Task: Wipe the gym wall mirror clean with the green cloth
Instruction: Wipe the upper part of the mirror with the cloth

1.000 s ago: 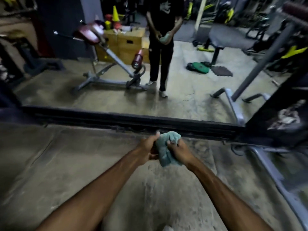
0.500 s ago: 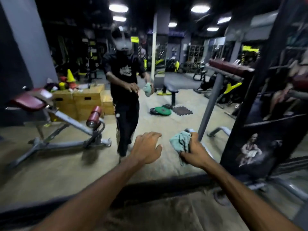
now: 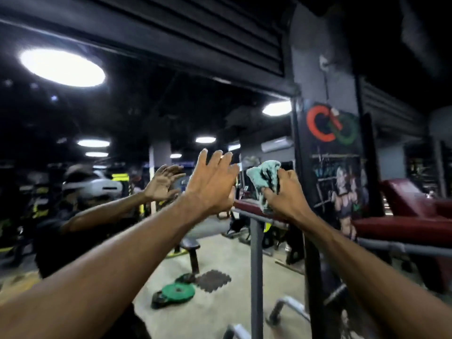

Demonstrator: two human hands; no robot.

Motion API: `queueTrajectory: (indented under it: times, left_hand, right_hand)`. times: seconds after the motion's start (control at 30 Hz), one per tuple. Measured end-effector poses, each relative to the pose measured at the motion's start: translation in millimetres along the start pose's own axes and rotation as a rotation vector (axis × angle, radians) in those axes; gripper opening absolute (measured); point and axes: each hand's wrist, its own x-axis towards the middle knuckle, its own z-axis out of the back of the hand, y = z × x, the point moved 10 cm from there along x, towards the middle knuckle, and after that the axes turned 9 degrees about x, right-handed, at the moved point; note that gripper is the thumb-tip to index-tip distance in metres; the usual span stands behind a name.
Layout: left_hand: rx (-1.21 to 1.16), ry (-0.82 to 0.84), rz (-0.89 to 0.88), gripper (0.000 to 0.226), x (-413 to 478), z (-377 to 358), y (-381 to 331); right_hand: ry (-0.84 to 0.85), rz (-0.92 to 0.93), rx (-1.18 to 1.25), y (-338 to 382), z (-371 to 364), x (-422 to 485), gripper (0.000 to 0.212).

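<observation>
1. Green cloth (image 3: pixel 264 178) is bunched in the right hand (image 3: pixel 287 195) — fingers curled round it, up in front of the mirror (image 3: pixel 127 113); contact with the glass cannot be told.
2. Left hand (image 3: pixel 211 184) is held up just beside the cloth — fingers spread, nothing gripped.

Bare forearms (image 3: pixel 122 253); the blurred reflection (image 3: pixel 80 206) seems to show a black shirt (image 3: pixel 49 245).

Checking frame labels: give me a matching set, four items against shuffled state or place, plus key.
1. left hand
2. right hand
3. green cloth
4. green weight plate

A. lying on the floor
B. fingers spread, holding nothing
C. bunched up in a fist
D. gripping the cloth

Pairs: 1-B; 2-D; 3-C; 4-A
</observation>
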Motion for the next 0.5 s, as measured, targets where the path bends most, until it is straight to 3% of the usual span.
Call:
queueTrajectory:
  times: [0.1,0.33,0.5]
  left_hand:
    - [0.023,-0.048,0.029,0.06,73,-17,0]
    - [0.083,0.04,0.112,0.064,187,-95,1]
    - [0.201,-0.066,0.153,0.073,276,-123,2]
  right_hand:
    - [-0.079,0.066,-0.002,-14,9,75,0.033]
    - [-0.169,0.132,-0.071,-86,15,201,0.034]
    - [-0.261,0.143,-0.067,-150,37,297,0.037]
